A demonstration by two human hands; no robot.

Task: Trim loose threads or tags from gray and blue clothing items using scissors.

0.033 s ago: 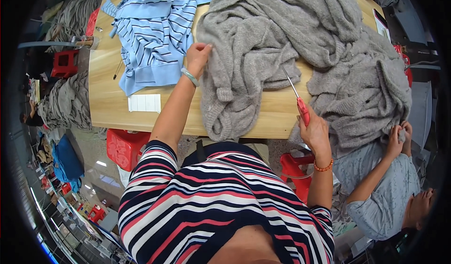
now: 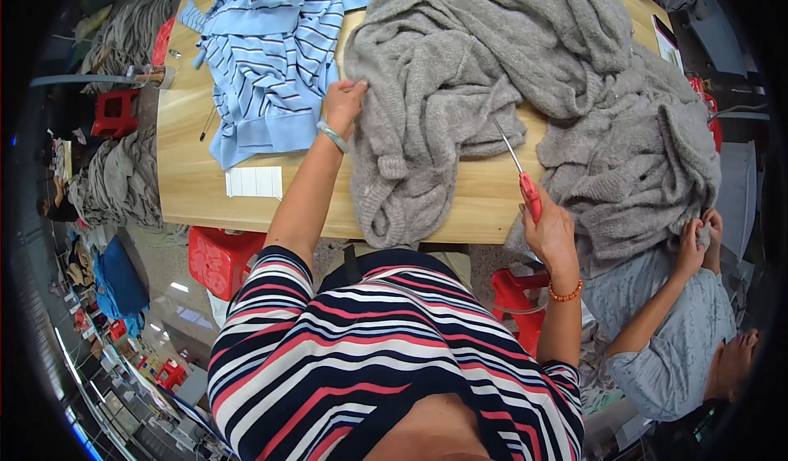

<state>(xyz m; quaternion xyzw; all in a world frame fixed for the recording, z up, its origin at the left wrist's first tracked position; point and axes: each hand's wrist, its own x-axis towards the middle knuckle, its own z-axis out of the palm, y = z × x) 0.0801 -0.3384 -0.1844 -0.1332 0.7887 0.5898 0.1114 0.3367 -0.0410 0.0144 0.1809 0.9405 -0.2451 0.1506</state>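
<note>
A grey knitted garment (image 2: 427, 91) lies bunched on the wooden table in front of me, with ribbed parts hanging toward the near edge. At its left side my left hand (image 2: 343, 106) pinches the fabric edge between thumb and fingers. My right hand (image 2: 552, 233) is wrapped round the red handles of long, thin scissors (image 2: 530, 194). Their metal blades point up and left, the tip against the garment's lower right part. How far the blades are apart cannot be made out.
Left of the garment lies a blue striped knit pile (image 2: 275, 75), with a white card (image 2: 253, 182) below it. More grey knitwear (image 2: 632, 157) covers the right side, where a co-worker's hands (image 2: 698, 243) hold its edge. Red stools (image 2: 220, 257) stand by the wooden table (image 2: 193, 190).
</note>
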